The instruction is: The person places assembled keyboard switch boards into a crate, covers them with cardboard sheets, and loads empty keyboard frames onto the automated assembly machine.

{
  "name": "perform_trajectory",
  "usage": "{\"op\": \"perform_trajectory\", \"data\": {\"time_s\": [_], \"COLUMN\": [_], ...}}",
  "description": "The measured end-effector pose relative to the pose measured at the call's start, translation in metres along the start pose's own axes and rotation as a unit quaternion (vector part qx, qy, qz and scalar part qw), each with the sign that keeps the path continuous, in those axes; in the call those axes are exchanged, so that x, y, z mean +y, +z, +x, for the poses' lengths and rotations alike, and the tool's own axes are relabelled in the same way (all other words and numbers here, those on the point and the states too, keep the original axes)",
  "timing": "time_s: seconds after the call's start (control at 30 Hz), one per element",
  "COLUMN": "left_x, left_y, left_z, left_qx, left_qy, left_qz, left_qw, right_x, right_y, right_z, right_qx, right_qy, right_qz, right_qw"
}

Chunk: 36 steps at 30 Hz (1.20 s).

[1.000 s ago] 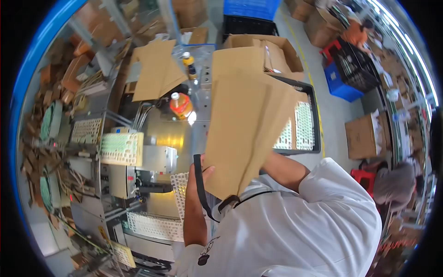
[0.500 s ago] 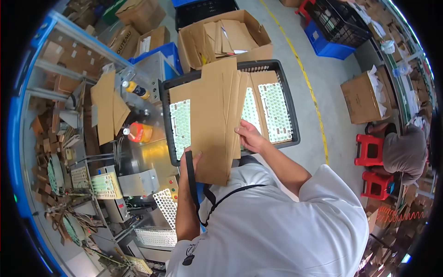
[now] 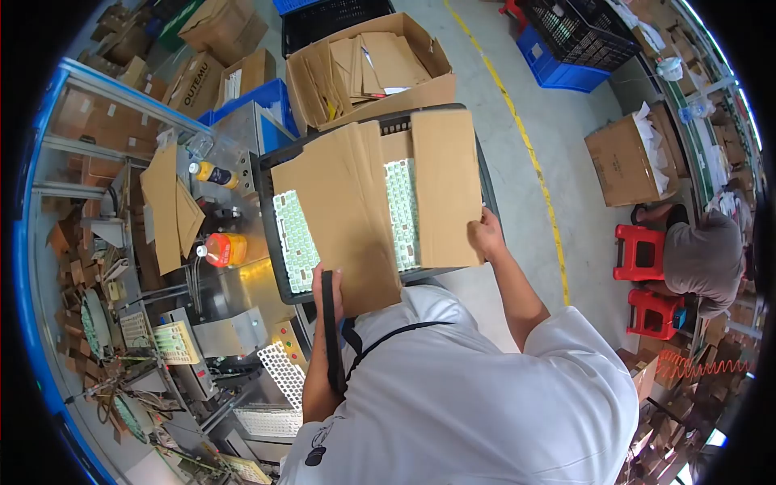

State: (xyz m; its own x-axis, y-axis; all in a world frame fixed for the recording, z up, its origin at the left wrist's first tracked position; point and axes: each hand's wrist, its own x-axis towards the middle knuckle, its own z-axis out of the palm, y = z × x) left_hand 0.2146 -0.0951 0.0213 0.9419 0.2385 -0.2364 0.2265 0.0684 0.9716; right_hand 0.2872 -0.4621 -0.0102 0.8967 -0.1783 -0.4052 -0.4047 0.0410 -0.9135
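My left hand (image 3: 330, 293) grips the lower left edge of a stack of brown cardboard sheets (image 3: 343, 218), fanned a little and held above a black crate (image 3: 284, 293). My right hand (image 3: 485, 235) is closed on the right edge of a single cardboard sheet (image 3: 447, 190), apart from the stack and over the crate's right part. Between stack and sheet shows a pale green keyboard plate (image 3: 402, 214); another green plate (image 3: 296, 242) lies at the crate's left. The sheets hide the rest of the crate's contents.
Behind the crate stands an open carton (image 3: 440, 87) with cardboard inside. On the metal bench at left are an orange bottle (image 3: 226, 250), a yellow bottle (image 3: 214, 175) and more cardboard (image 3: 166, 218). A person (image 3: 703, 259) sits at far right near red stools (image 3: 638, 252).
My right hand has moved right with one sheet, now separated from the stack. The stack in my left hand has shifted left and tilted. The view has swung toward the crate.
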Motion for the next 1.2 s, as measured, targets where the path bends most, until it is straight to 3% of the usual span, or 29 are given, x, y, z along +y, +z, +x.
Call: {"op": "perform_trajectory", "data": {"time_s": [0.17, 0.2, 0.23, 0.27, 0.3, 0.37, 0.4, 0.43, 0.5, 0.57, 0.63, 0.67, 0.73, 0.77, 0.83, 0.97, 1.07, 1.2], "left_x": [0.014, 0.015, 0.015, 0.013, 0.010, 0.001, -0.002, -0.005, -0.007, -0.005, -0.002, -0.002, -0.006, -0.007, -0.001, -0.018, -0.007, 0.000], "left_y": [0.001, 0.001, 0.000, -0.002, -0.006, -0.009, -0.010, -0.012, -0.016, -0.017, -0.018, -0.021, -0.025, -0.025, -0.023, -0.024, -0.017, -0.013], "left_z": [-0.008, -0.009, -0.009, -0.009, -0.011, -0.012, -0.015, -0.018, -0.024, -0.029, -0.035, -0.036, -0.040, -0.042, -0.045, -0.047, -0.050, -0.053], "left_qx": [0.005, 0.016, 0.027, 0.028, 0.020, 0.015, 0.031, 0.047, 0.051, 0.056, 0.089, 0.092, 0.095, 0.100, 0.108, 0.111, 0.122, 0.110], "left_qy": [-0.033, -0.041, -0.049, -0.047, -0.045, -0.043, -0.042, -0.041, -0.036, -0.028, -0.001, -0.002, 0.006, 0.002, -0.039, -0.008, -0.021, -0.041], "left_qz": [-0.048, -0.032, -0.016, -0.017, -0.019, -0.024, -0.014, -0.003, 0.018, 0.041, 0.029, 0.031, 0.029, 0.026, 0.048, 0.033, 0.020, 0.026], "left_qw": [0.998, 0.999, 0.998, 0.998, 0.999, 0.999, 0.999, 0.998, 0.998, 0.997, 0.996, 0.995, 0.995, 0.995, 0.992, 0.993, 0.992, 0.993], "right_x": [0.036, 0.013, -0.002, 0.010, 0.002, -0.018, -0.019, -0.015, 0.006, -0.005, 0.014, 0.020, -0.006, -0.018, -0.031, -0.021, -0.003, 0.008], "right_y": [-0.020, -0.009, -0.002, -0.001, 0.005, 0.024, 0.033, 0.033, 0.029, 0.014, -0.003, -0.001, 0.019, 0.032, 0.055, 0.054, 0.036, 0.026], "right_z": [0.019, 0.008, 0.001, 0.005, 0.004, 0.000, 0.003, 0.007, 0.021, 0.036, 0.049, 0.051, 0.038, 0.026, 0.002, 0.002, 0.011, 0.015], "right_qx": [0.033, 0.094, 0.151, 0.199, 0.199, 0.120, 0.052, 0.048, -0.053, -0.076, 0.012, 0.008, -0.067, -0.072, -0.225, -0.248, -0.260, -0.241], "right_qy": [-0.030, -0.045, -0.060, -0.196, -0.199, -0.299, -0.291, -0.290, -0.262, -0.125, -0.231, -0.232, -0.280, -0.280, -0.356, -0.325, -0.347, -0.316], "right_qz": [-0.125, -0.303, -0.469, -0.499, -0.498, -0.546, -0.577, -0.579, -0.657, -0.750, -0.720, -0.719, -0.617, -0.619, -0.655, -0.660, -0.673, -0.656], "right_qw": [0.991, 0.947, 0.868, 0.821, 0.820, 0.773, 0.761, 0.761, 0.705, 0.645, 0.655, 0.656, 0.733, 0.730, 0.627, 0.630, 0.599, 0.642]}}
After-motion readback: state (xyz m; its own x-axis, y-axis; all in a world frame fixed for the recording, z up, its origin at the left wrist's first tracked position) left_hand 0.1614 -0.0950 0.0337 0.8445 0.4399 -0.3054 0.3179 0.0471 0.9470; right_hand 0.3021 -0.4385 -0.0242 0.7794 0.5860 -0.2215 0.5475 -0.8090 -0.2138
